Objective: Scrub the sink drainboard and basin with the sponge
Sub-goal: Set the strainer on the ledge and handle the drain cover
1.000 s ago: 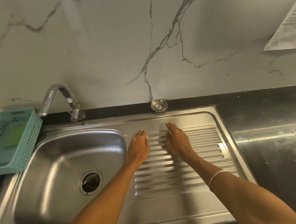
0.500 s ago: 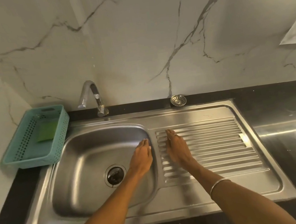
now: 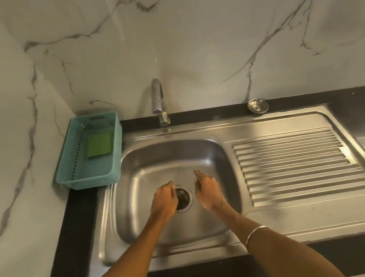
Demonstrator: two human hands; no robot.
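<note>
A green sponge (image 3: 100, 144) lies inside a teal plastic basket (image 3: 74, 175) at the left of the steel sink. Both my hands hover over the basin (image 3: 138, 168) and hold nothing. My left hand (image 3: 163, 201) sits beside the drain hole (image 3: 183, 197), partly covering it, with its fingers loosely bent. My right hand (image 3: 207, 189) is just right of the drain, fingers stretched forward. The ribbed drainboard (image 3: 299, 166) lies to the right, away from both hands.
A chrome tap (image 3: 158, 101) stands behind the basin. A loose metal strainer (image 3: 257, 105) rests on the black counter at the back. Marble walls close in on the left and behind. Steel counter continues at the far right.
Both hands moved left from the drainboard edge to over the basin drain. The camera view swung left too, so the basket and sponge now sit nearer the middle.
</note>
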